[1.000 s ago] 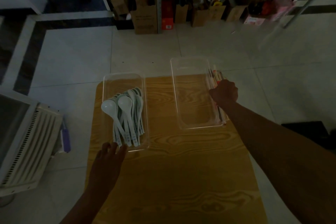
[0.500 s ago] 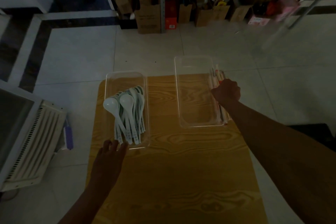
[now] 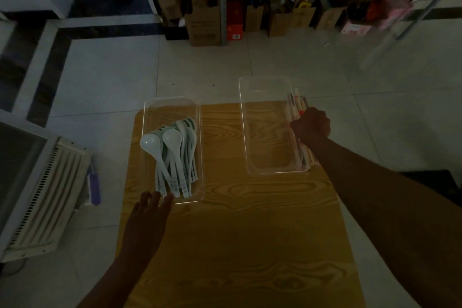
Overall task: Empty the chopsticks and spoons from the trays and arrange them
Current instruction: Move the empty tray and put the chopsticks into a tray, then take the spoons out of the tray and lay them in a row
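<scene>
Head view: almost nothing moved in the last second. Right grip [image 3: 311,125] still fisted round the chopsticks [image 3: 297,102] by the right wall of the emptied tray [image 3: 265,132], frame right. Left grip [image 3: 147,217] flat and wide at the spoon tray [image 3: 172,102]. The spoons [image 3: 175,155] are still inside and probably go next.

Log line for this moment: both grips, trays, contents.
left grip: fingers straight at spoon tray near end | spoons: piled in tray | right grip: holds chopsticks by clear tray right wall
</scene>
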A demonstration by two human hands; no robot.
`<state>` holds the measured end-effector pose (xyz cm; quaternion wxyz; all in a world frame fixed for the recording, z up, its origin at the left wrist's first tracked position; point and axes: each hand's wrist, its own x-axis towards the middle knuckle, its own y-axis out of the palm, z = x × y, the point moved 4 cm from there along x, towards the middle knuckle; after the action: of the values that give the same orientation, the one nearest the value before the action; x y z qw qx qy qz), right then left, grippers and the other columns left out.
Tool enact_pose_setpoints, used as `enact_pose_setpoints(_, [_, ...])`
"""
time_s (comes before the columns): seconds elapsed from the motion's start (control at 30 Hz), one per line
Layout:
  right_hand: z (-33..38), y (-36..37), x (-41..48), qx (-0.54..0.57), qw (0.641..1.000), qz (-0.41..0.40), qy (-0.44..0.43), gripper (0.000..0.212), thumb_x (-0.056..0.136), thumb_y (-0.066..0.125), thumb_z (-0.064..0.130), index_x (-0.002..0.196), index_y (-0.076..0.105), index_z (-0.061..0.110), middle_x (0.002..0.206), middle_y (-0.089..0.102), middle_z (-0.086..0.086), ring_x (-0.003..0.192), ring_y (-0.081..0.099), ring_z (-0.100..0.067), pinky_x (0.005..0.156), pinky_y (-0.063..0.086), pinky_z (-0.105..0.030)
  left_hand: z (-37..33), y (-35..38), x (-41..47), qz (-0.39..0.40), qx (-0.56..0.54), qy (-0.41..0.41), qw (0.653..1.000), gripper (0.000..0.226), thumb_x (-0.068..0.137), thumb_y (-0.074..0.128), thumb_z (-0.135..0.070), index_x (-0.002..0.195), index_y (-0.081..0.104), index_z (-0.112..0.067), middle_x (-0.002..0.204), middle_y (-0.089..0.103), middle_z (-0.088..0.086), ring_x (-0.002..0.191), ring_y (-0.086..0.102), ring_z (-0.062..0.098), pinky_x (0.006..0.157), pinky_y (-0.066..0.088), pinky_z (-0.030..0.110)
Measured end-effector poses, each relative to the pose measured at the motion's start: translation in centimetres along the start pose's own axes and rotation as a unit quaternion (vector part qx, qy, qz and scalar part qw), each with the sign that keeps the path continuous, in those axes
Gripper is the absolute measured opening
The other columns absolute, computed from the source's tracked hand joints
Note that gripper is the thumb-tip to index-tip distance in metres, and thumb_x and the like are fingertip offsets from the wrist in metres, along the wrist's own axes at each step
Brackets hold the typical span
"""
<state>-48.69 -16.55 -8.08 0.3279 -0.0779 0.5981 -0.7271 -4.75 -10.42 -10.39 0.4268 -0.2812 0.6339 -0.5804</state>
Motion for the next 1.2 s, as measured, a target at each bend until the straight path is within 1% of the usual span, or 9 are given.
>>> enact_pose_setpoints(0.3, [0.1,-0.4,-0.2,-0.029,1.000,-0.002,-0.002,0.030,0.078,0.069,0.023,0.102,0.069,0.005,0.098,0.070,-0.014,0.092,0.069,-0.033,0.072,0.051,-0.034,-0.1,0.1,-0.1,-0.011,0.006,-0.011,1.000,0.058,0.057,0.086,-0.001,0.111,0.064,-0.007,0.103,0.062,0.017,0.100,0.056,0.040,0.065,0.056,0.043])
enact_pose_setpoints(0.5, [-0.6,-1.7,-1.4,-0.042,0.997,-0.062,-0.019,0.044,0.091,0.051,0.044,0.103,0.068,0.005,0.100,0.069,-0.014,0.093,0.066,-0.034,0.078,0.048,-0.037,-0.2,0.1,-0.2,-0.018,-0.005,-0.019,1.000,0.056,0.059,0.086,-0.003,0.112,0.065,-0.005,0.104,0.064,0.018,0.099,0.057,0.040,0.064,0.056,0.042])
enact_pose_setpoints(0.7, [1.9,-0.7,-8.5,0.047,0.979,-0.109,-0.165,0.030,0.095,0.047,0.031,0.095,0.066,0.008,0.087,0.067,-0.010,0.078,0.064,-0.029,0.062,0.046,-0.030,-0.1,1.3,-1.4,0.028,-0.008,-0.021,0.999,0.046,0.069,0.080,-0.006,0.112,0.064,-0.007,0.103,0.066,0.018,0.099,0.059,0.041,0.068,0.057,0.045])
enact_pose_setpoints(0.77, [3.0,1.2,-12.9,0.082,0.970,-0.059,-0.220,0.024,0.096,0.047,0.030,0.090,0.062,0.012,0.081,0.062,-0.004,0.069,0.057,-0.022,0.057,0.037,-0.027,-0.3,1.1,-2.5,0.034,-0.024,-0.041,0.998,0.042,0.068,0.081,-0.007,0.107,0.067,-0.007,0.098,0.067,0.017,0.094,0.061,0.039,0.063,0.057,0.042])
enact_pose_setpoints(0.87, [3.3,5.4,-19.7,0.109,0.950,0.061,-0.285,0.017,0.097,0.050,0.029,0.087,0.055,0.017,0.082,0.055,0.000,0.072,0.054,-0.017,0.061,0.036,-0.029,-0.9,0.9,-4.7,0.044,-0.044,-0.068,0.996,0.038,0.071,0.081,-0.012,0.107,0.068,-0.010,0.098,0.068,0.015,0.094,0.064,0.036,0.061,0.058,0.039])
enact_pose_setpoints(0.93, [3.1,8.9,-23.6,0.082,0.939,0.159,-0.294,0.021,0.097,0.051,0.035,0.102,0.055,0.015,0.098,0.057,-0.003,0.088,0.059,-0.022,0.070,0.044,-0.032,-1.2,1.1,-6.4,0.050,-0.037,-0.066,0.996,0.041,0.068,0.083,-0.015,0.106,0.068,-0.011,0.096,0.069,0.014,0.091,0.065,0.034,0.060,0.059,0.038])
enact_pose_setpoints(1.0, [2.6,11.6,-26.8,0.023,0.924,0.233,-0.303,0.040,0.097,0.049,0.042,0.122,0.052,0.010,0.117,0.057,-0.008,0.105,0.058,-0.026,0.082,0.048,-0.036,-1.7,1.2,-8.1,0.058,-0.039,-0.065,0.995,0.039,0.068,0.083,-0.019,0.104,0.069,-0.011,0.095,0.069,0.012,0.088,0.065,0.032,0.060,0.058,0.038])
enact_pose_setpoints(1.1, [1.1,13.0,-30.3,0.022,0.916,0.271,-0.295,0.037,0.099,0.048,0.038,0.124,0.050,0.011,0.118,0.059,-0.007,0.104,0.059,-0.025,0.077,0.046,-0.033,-2.5,1.2,-10.2,0.083,-0.044,-0.058,0.994,0.033,0.078,0.074,-0.029,0.106,0.067,-0.014,0.101,0.068,0.009,0.092,0.065,0.029,0.069,0.057,0.038])
enact_pose_setpoints(1.2, [-0.7,13.3,-32.7,0.038,0.930,0.265,-0.252,0.024,0.099,0.048,0.030,0.115,0.051,0.013,0.106,0.062,-0.007,0.093,0.061,-0.025,0.072,0.049,-0.037,-3.5,0.9,-11.7,0.102,-0.070,-0.011,0.992,0.030,0.094,0.050,-0.030,0.117,0.060,-0.012,0.116,0.062,0.011,0.104,0.059,0.031,0.085,0.049,0.040])
